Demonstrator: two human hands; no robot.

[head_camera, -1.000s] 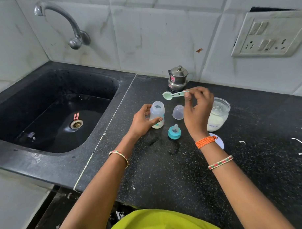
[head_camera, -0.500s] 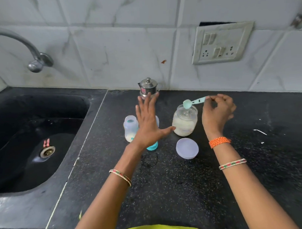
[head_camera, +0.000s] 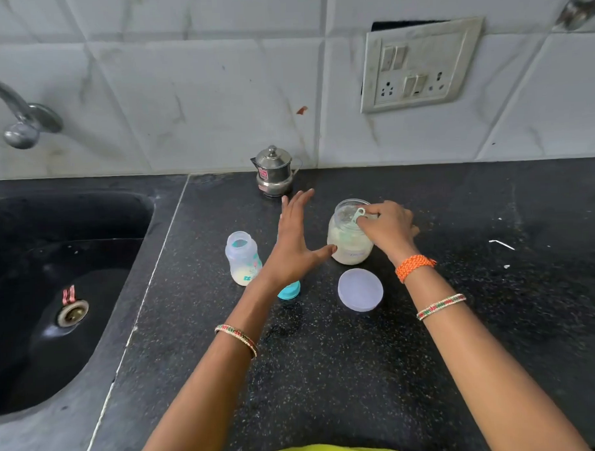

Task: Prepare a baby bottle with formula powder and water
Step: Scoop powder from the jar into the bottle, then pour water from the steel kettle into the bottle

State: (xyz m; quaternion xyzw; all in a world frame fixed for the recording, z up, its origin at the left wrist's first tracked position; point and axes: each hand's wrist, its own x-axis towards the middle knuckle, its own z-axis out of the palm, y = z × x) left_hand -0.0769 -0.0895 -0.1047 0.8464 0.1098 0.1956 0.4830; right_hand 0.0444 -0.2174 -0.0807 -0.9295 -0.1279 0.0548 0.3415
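Observation:
A clear baby bottle (head_camera: 242,257) stands open on the black counter with a little white powder at its bottom. To its right is an open jar of formula powder (head_camera: 349,237). My right hand (head_camera: 387,227) holds a pale green scoop (head_camera: 356,216) whose bowl dips into the jar's mouth. My left hand (head_camera: 295,242) hovers with spread fingers between bottle and jar, its thumb tip near the jar's side. The teal nipple ring (head_camera: 289,290) lies partly hidden under my left wrist. The jar's round lid (head_camera: 360,289) lies flat in front of the jar.
A small lidded steel pot (head_camera: 274,172) stands at the back by the tiled wall. A black sink (head_camera: 55,284) with a tap (head_camera: 19,117) fills the left. A switch and socket panel (head_camera: 418,66) is on the wall at the right.
My right hand has carried the scoop from over the bottle to the jar and lowered it into the jar. My left hand let go of the bottle and opened, moving right.

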